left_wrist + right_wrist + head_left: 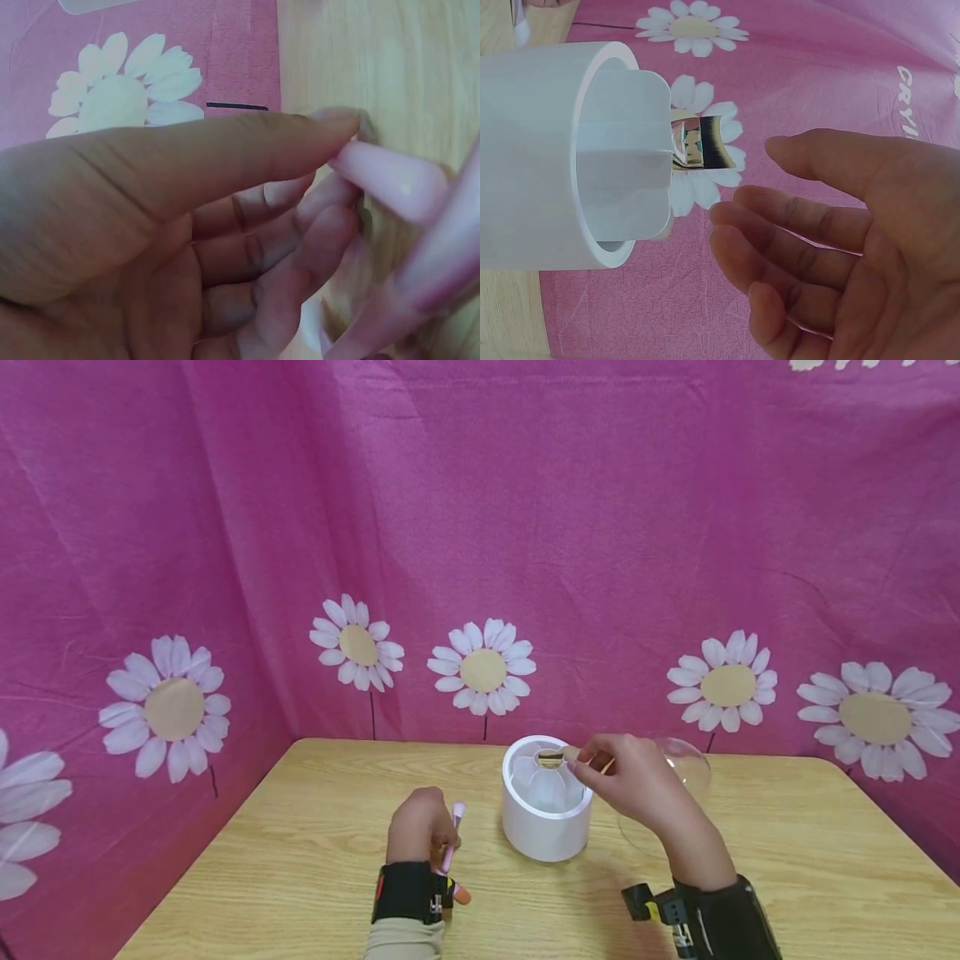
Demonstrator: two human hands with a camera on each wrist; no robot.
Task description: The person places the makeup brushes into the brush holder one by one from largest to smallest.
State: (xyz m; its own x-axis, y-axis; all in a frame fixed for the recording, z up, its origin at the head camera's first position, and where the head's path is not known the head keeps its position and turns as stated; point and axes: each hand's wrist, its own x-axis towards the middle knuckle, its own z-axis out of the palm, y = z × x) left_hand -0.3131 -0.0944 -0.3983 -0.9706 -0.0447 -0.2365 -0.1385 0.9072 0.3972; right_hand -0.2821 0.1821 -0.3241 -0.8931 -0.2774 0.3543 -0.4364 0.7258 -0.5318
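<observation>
A white round brush holder [546, 835] with a pale divided insert stands on the table. From its middle rises a brush with a gold ferrule and dark bristles [717, 146]. My right hand [637, 777] is over the holder's right rim; in the right wrist view its fingers are loosely bent and apart, with a gap to that brush. Low over the table, left of the holder, my left hand [422, 822] pinches the tapered end of a pink makeup brush [397, 180] between thumb and fingers. A second pink handle [442, 255] crosses close beside it.
Behind my right hand sits a clear dome cover [686, 768]. An orange-tipped brush head [461, 894] shows beside my left wrist. A pink cloth [600, 527] with daisies hangs behind the wooden table [315, 827] and along its left side.
</observation>
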